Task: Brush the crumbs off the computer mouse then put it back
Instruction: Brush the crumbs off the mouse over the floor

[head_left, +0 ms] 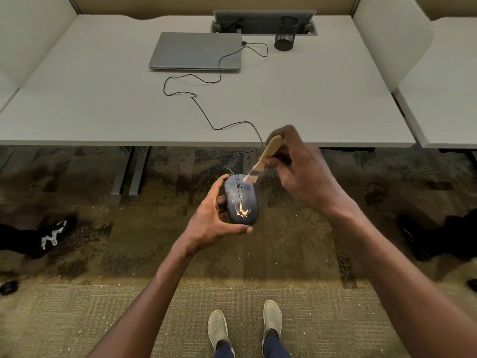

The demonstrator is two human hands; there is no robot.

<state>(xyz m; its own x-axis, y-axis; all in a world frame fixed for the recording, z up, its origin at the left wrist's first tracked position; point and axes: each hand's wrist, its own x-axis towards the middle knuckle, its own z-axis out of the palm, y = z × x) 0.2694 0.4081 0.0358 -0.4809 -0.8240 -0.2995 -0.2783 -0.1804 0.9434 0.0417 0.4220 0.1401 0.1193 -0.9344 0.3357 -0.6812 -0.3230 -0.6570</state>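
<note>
— Patterned brown carpet (296, 254) fills the lower part of the view, with the pale grey bench (322, 99) beyond it. What sits on the left?

— Toward the left of the bench top, a closed grey laptop (196, 51). A thin black cable (206, 113) runs from its right edge, loops across the bench, drops over the front edge and ends at the mouse.

— And the mouse itself?

— The dark blue-grey oval computer mouse (241, 200) is off the bench, held in the air over the carpet. The left hand (215, 220) cradles it from its left side and from below, fingers curled round the body, so that grip is clasped on the mouse. Its long axis points away from the person, cable end toward the bench. A streak of yellow crumbs (242, 211) lies on the near half.

— So where is the brush?

— To the right and farther off. The right hand (302, 169) grasps a small wooden-handled brush (268, 153), handle tilted up and away, pale bristles (249, 178) at the far end of the mouse by the wheel; blur hides whether they touch.

— Which matters most?

— The crumbs lie nearer the person than the bristles. I judge the stroke must come back along the long axis to reach them.

— Further right?

— A black mesh pen cup (285, 33) at the back of the bench.
</note>
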